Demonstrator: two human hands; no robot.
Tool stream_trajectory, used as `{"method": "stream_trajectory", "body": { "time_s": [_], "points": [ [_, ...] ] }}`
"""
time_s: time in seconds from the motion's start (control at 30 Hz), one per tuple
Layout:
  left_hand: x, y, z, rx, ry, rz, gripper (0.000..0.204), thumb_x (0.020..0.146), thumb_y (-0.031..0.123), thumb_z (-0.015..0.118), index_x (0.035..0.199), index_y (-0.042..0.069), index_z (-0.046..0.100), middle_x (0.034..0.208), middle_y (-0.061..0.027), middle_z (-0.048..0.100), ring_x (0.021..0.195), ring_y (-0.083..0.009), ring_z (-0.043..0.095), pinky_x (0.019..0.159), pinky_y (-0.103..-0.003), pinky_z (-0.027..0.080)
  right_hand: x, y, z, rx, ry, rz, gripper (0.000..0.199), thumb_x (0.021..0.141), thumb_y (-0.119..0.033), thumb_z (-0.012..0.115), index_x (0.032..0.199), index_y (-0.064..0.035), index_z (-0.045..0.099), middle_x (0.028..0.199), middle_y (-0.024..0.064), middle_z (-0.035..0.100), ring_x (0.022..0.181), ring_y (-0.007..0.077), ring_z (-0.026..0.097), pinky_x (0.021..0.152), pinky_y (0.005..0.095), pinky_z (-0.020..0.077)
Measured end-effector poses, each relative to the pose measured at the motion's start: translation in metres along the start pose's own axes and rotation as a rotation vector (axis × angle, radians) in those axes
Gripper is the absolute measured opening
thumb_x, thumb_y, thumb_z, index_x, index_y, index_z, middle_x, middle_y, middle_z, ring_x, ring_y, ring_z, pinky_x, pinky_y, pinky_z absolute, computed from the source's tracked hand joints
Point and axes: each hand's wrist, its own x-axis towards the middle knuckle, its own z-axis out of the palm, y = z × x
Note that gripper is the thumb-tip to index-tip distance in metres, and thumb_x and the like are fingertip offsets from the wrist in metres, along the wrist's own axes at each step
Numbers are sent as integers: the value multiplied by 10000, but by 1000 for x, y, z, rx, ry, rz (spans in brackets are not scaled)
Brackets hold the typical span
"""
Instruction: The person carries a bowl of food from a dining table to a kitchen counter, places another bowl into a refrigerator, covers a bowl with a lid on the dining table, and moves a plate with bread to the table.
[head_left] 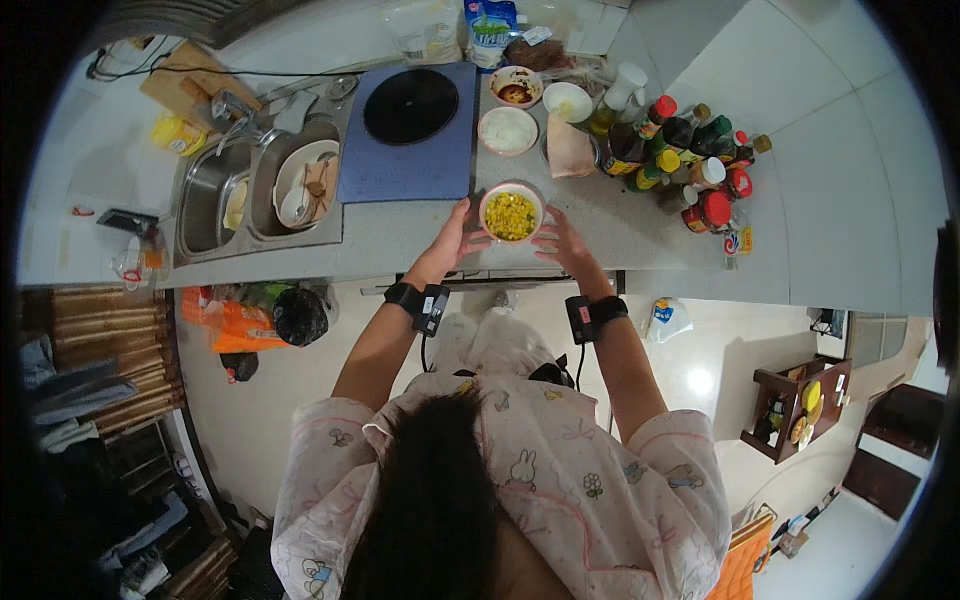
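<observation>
A small bowl [513, 187] with a pale rim stands near the counter's front edge, full of yellow corn kernels [510, 216] with green bits. My left hand [458, 246] is at the bowl's left side, its fingers spread. On the opposite side is my right hand [563, 243], also open with fingers apart. Whether the fingertips touch the bowl I cannot tell. Behind it sit a bowl of white pieces [508, 131], a bowl of dark sauce [515, 93] and a bowl with pale green contents [568, 102]. A pinkish folded cloth or sheet [571, 150] lies beside them.
A round black cooktop [411, 106] rests on a blue mat [400, 178] to the left. Further left is a double sink [214, 205] with dishes. Several sauce bottles [690, 140] crowd the right side. Orange bags [245, 322] lie on the floor.
</observation>
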Motion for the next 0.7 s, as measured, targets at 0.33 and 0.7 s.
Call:
{"method": "stream_trajectory", "body": {
  "time_s": [0.33, 0.7],
  "points": [
    [45, 51, 0, 387, -152, -94, 545, 868, 479, 326, 1217, 65, 378, 1148, -119, 464, 997, -211, 515, 876, -327, 418, 39, -24, 17, 64, -79, -27, 613, 846, -519, 381, 1329, -193, 189, 1140, 123, 416, 733, 195, 585, 620, 284, 509],
    [81, 90, 72, 731, -514, -216, 333, 860, 291, 455, 1108, 75, 399, 1014, -62, 470, 843, -141, 553, 747, -308, 485, -26, -34, 10, -38, 406, -321, 566, 852, -450, 374, 1320, -185, 196, 1123, 65, 456, 597, 114, 552, 486, 222, 451]
  ]
}}
